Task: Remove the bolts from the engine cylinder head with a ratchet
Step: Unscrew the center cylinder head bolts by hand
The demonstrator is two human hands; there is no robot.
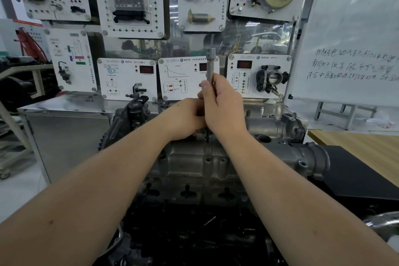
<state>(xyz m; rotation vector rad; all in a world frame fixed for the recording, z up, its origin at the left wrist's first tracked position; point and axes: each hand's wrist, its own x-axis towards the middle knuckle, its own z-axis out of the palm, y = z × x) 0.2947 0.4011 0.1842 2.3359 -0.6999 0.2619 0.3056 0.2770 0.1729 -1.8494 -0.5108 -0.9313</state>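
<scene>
Right hand [223, 104]: fingers curled round the ratchet handle [211, 65], gripping it low on the shaft; the handle stands nearly upright, its knurled end well above the fist.
Left hand [183, 117]: just beside and touching the right hand, fingers curled down toward the tool's lower end; what it grips is hidden behind the right hand, so its hold cannot be told.
Tool tip: a dark extension [208, 136] shows below the hands, reaching down to the top of the cylinder head; the bolt itself is too hidden to tell.
Cylinder head [194, 166]: grey cast metal, dull and oily, with threaded holes on its near face; sits centre of view, directly under both hands.
Engine block [183, 233]: black, greasy, below the head, nearest the person.
Surface: a dark mat [356, 170] under the engine's right side, lying on a wooden tabletop [367, 142].
Behind engine: a stainless steel cabinet [64, 127].
Room: trainer board with white sensor panels [127, 77], one bearing a throttle body [273, 79]; a whiteboard [354, 39] with handwriting at right; pale floor; workshop equipment at far left, blurred.
</scene>
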